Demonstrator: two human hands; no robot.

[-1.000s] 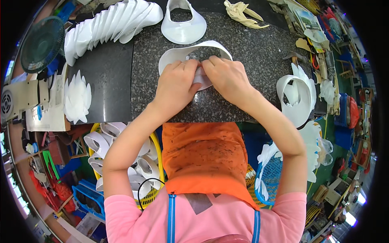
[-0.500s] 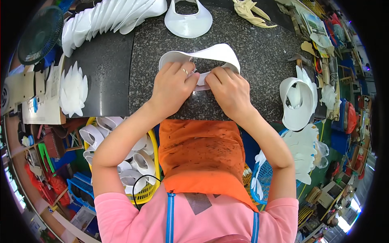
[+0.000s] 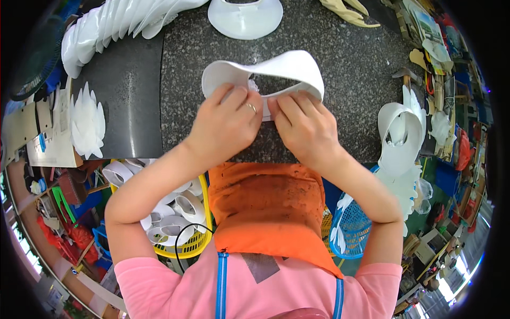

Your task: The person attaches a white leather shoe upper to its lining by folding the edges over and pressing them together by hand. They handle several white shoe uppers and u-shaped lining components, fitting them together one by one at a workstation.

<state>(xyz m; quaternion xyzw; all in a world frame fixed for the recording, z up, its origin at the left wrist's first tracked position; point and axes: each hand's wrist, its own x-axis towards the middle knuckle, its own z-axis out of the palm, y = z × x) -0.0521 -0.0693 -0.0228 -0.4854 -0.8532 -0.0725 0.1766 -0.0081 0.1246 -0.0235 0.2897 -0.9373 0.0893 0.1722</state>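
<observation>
A white shoe upper, bent into a loop with an oval opening, is held above the dark speckled stone top near its front edge. My left hand, with a ring on one finger, is closed on the upper's left near end. Closed on the right near end is my right hand. The fingertips of both hands nearly meet where the two ends come together. My fingers hide most of that join. A small crumpled whitish bit shows inside the loop beside my left fingers.
Another upper lies at the far middle, beside a long overlapping row. White pieces are piled left. At right are a looped upper and a hammer. A yellow basket and blue basket stand below the edge.
Both hands have come slightly nearer me and drawn closer together, with the upper's ends between them. The upper's far side has risen and widened in view. The whole view has shifted a little.
</observation>
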